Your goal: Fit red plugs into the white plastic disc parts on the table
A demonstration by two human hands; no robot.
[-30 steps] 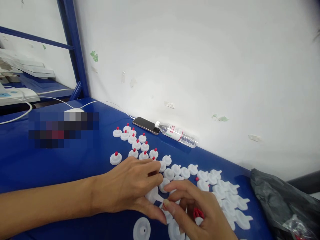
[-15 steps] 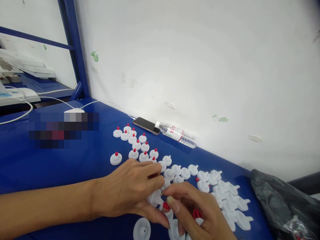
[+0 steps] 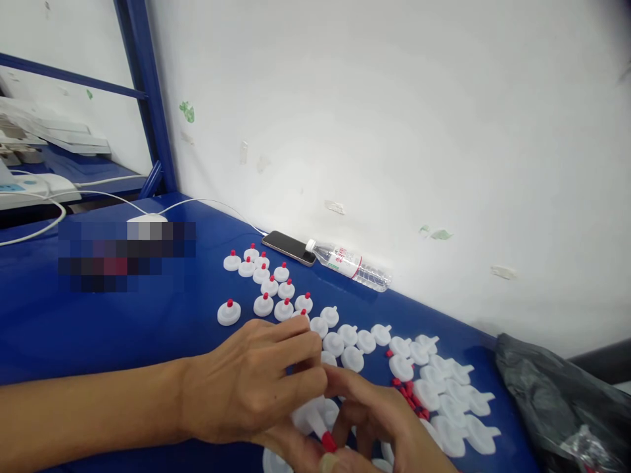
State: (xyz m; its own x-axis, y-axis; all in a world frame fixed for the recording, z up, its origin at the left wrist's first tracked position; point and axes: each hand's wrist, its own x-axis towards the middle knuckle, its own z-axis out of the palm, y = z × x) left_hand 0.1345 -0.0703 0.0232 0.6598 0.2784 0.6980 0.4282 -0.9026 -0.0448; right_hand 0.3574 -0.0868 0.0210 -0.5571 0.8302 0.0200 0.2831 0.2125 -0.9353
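Observation:
My left hand (image 3: 256, 381) is closed around a white plastic nozzle cap (image 3: 310, 412), whose spout points down and to the right. A small red tip cap (image 3: 328, 441) sits on the end of that spout. The thumb of my right hand (image 3: 389, 420) presses against the red tip, with its index finger curled up beside my left fingers. Around and under both hands lie several white nozzle caps (image 3: 353, 359) without red tips. Beyond my left hand stand several nozzle caps with red tips (image 3: 229, 313). Loose red tip caps (image 3: 411, 399) lie right of my right hand.
A phone (image 3: 288, 247) on a white cable and a clear water bottle (image 3: 350, 264) lie along the wall on the blue table (image 3: 197, 328). At the right is a dark plastic bag (image 3: 557, 394). A blurred-out patch covers part of the left side.
My right hand has shifted down slightly, its thumb now at the red tip's end. The held nozzle cap has tilted further downward. More loose red tip caps have come into view.

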